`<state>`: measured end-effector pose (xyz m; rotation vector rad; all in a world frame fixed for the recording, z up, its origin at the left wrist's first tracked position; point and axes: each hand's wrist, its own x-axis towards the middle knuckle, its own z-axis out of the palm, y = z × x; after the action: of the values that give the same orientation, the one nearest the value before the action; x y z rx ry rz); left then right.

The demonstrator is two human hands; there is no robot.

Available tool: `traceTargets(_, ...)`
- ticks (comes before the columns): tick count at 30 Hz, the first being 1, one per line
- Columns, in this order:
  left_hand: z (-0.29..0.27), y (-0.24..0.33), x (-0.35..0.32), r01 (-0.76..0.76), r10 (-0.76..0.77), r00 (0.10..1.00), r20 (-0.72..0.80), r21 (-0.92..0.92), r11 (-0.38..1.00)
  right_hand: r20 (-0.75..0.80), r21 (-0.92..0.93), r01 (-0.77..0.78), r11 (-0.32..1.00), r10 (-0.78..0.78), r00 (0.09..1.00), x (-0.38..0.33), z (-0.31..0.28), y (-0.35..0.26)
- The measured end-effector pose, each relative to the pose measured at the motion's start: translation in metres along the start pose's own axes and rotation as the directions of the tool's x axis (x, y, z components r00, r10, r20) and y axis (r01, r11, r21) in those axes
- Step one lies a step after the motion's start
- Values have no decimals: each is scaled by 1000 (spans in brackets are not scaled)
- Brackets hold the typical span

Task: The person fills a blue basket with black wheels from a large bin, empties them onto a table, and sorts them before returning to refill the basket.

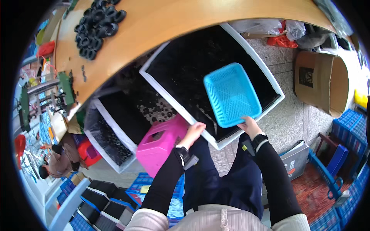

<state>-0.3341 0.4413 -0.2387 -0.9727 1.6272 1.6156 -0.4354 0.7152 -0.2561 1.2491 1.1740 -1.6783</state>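
Observation:
A light-blue plastic basket (pixel 231 94) with a mesh base lies tilted over the dark inside of a large white-rimmed bin (pixel 266 75). My right hand (pixel 249 127) pinches the basket's near edge, thumb at the rim. My left hand (pixel 194 133) is closed at the bin's near-left rim, beside a pink plastic stool (pixel 163 143); its fingertips are partly hidden. The basket shows nothing inside it. What fills the bin is too dark to make out.
A wooden table (pixel 162 15) curves across the far side, bearing a pile of black rings (pixel 98 25). Left stands a second white-rimmed bin (pixel 119 144) of small black pieces. A cardboard box (pixel 318 82) sits at right. Another person (pixel 63 158) is at far left.

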Motion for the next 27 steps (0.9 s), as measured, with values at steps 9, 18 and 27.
traceTargets(9,45,-18,249,200,-204,791,-577,-72,977,176,-807,-196,557,544,820,222,58,-10)
traceTargets(18,98,23,400,-579,901,299,-316,690,434,135,-936,302,178,-611,780,427,41,-159)
traceTargets(27,189,-51,473,58,682,728,-69,998,40,-14,-993,44,108,-487,873,440,59,-111)
